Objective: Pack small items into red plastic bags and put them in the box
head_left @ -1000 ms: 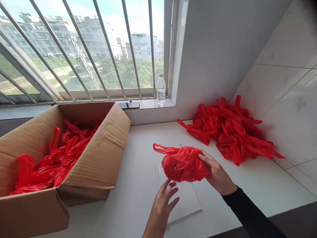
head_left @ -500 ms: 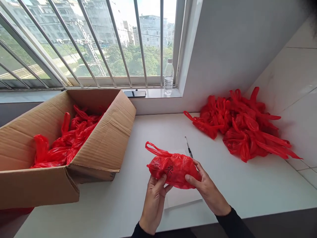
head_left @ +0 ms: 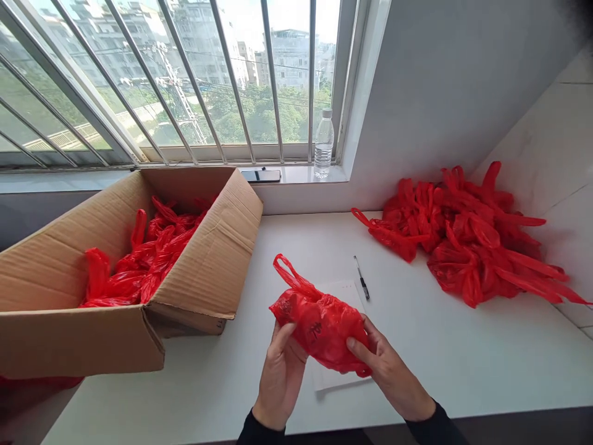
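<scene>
A filled red plastic bag (head_left: 327, 327) with dark writing on its side is held between my two hands above the table. My left hand (head_left: 282, 371) grips its left end, thumb on the front. My right hand (head_left: 382, 364) has its right end, thumb pressed on the front and fingers behind. The bag tilts down to the right, and a looped handle sticks up at its upper left. Beneath it lies a white sheet of paper (head_left: 324, 380), partly covered by the bag. Just beyond the right hand rests a black-and-clear pen (head_left: 362, 278).
An open cardboard box (head_left: 208, 266) at the left contains several red bags (head_left: 152, 259). More red bags (head_left: 477, 241) are heaped at the right against the wall. A water bottle (head_left: 323, 145) and a phone (head_left: 260, 176) occupy the sill of the barred window.
The bag has tilted, its right end lower. My left thumb has shifted left along it. More of the pen and paper shows, and the whole view has swung slightly left.
</scene>
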`<state>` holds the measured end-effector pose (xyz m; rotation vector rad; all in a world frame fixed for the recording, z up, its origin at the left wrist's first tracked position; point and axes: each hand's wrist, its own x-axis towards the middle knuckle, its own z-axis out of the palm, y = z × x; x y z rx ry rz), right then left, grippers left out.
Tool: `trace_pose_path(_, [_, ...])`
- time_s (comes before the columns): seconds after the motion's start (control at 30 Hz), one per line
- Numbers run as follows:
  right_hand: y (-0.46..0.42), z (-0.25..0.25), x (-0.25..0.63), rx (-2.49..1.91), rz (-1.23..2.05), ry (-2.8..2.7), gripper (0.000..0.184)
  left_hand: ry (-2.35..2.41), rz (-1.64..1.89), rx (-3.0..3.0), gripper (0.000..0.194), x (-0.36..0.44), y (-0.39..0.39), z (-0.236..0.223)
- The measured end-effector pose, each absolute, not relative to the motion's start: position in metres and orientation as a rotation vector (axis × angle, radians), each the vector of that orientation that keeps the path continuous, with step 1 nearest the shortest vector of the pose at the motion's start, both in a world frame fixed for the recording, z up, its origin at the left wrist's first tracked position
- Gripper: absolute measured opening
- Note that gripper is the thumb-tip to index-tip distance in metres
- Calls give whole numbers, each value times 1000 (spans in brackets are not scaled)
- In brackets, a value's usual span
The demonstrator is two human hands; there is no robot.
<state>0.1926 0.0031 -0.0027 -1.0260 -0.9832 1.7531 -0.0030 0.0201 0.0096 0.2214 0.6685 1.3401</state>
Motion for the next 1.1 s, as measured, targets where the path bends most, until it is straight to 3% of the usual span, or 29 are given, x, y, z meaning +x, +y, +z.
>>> trace_pose_path(0.17, [6, 1, 184, -920, 1751, -817, 44, 693, 1289, 260, 38, -5, 22, 6])
trace_pose_path(0.37, [2, -16, 181, -892, 1863, -520, 28, 774, 1271, 216, 34, 5, 23, -5])
trace_pose_path(0.6, [0, 9, 180, -799, 1885, -861, 41, 795, 1322, 180, 33, 1, 27, 2])
trace_pose_path(0.73, [5, 2, 176, -942, 1713, -947, 27, 662, 1332, 89, 33, -3, 28, 6])
trace_pose_path(0.97, [1, 0, 180, -981, 1764, -980, 40, 568, 1363, 65, 30, -7, 23, 13])
trace_pose_path(1.1, [0, 1, 179, -1013, 1686, -1002, 31, 711, 1327, 198, 30, -2, 21, 15])
